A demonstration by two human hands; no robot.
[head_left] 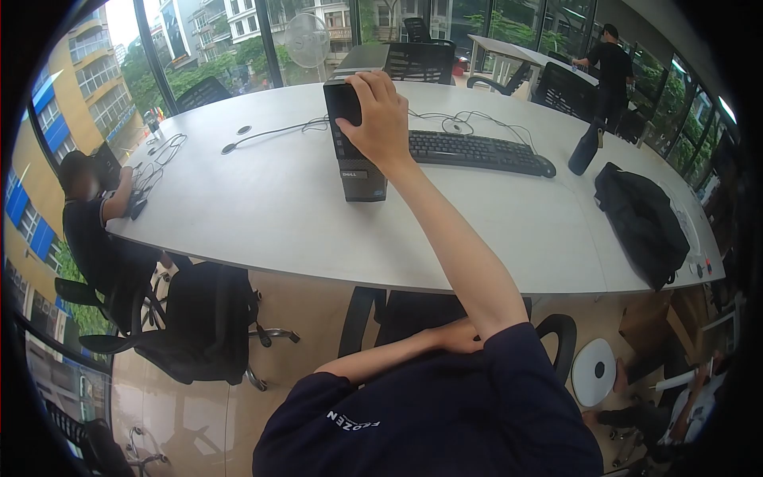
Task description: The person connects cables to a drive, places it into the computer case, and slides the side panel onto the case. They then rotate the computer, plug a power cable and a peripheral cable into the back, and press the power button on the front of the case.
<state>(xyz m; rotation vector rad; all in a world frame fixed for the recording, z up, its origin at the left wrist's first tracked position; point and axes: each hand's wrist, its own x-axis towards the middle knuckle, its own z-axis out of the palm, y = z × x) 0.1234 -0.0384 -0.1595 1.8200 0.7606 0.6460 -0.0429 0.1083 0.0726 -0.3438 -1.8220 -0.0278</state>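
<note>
Head view – the only view – looks down over the person's own dark shirt to a long white table. The right hand reaches out at full arm's length and sits on the top front corner of a black computer tower. Its fingers are curled over the top edge and the thumb is against the near side, so the hand grips the case. The tower stands upright near the middle of the table with its base flat on the surface. It looks neither lifted nor tipped – hand on, case at rest, as far as this shows.

The left hand is low in the picture, folded across the body and tucked against the underside of the right upper arm. Its fingers are mostly hidden, so I cannot tell whether they are open or closed. It holds nothing that shows.

Just right of the tower lies a black keyboard, close to it but apart. Thin cables trail over the table on both sides, and whether any runs into the tower cannot be made out. Farther right stand a dark bottle and a black bag. A black office chair is at the near edge. Another person sits at the left end of the table, and a third person stands well back at a second table.
</note>
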